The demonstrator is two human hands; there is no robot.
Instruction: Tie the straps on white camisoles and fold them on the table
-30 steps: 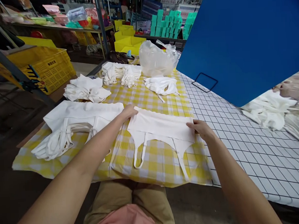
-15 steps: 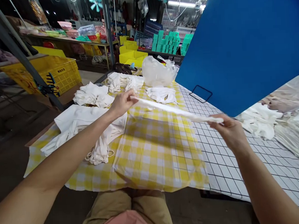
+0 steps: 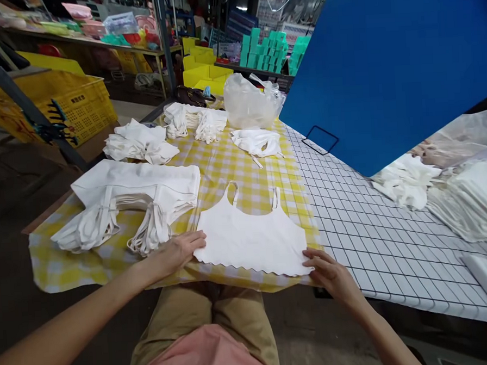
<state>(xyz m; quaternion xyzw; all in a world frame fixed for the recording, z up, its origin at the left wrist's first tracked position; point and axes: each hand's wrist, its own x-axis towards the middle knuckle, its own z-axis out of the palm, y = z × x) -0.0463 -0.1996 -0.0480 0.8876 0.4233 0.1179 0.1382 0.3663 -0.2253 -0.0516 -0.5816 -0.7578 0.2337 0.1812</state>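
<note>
A white strappy crop top lies spread flat before me, straps pointing away and scalloped hem towards me. My left hand rests its outstretched fingers on the top's left edge. At the lower right corner, the fingers of my right hand are stretched out and slightly apart, touching the fabric. Left of the top is a neat stack of white strappy tops, straps bunched towards me.
A yellow checked cloth covers this side of the table, beside a white grid-patterned cloth. Further back are white garment piles, a single white garment and a clear plastic bag. A blue board leans at the right.
The white top, held up stretched between both hands before, now lies flat on the checked cloth. Both hands have come down and nearer to me. The view has tilted downwards.
</note>
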